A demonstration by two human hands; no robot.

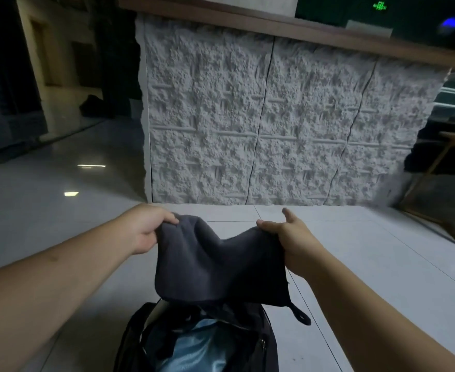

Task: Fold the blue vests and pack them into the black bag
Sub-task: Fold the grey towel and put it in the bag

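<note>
While the black bag (199, 342) is standing open on the floor (355, 264), both hands are holding a dark cloth (215, 267) just above it. The left hand (145, 229) and right hand (291, 237) are each pinching an upper corner. Shiny blue fabric (194, 347) is lying inside the bag.

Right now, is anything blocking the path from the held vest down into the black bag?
Nothing visible: the vest, held by the left hand and right hand, hangs directly over the black bag, whose mouth is open with light blue fabric inside.
</note>
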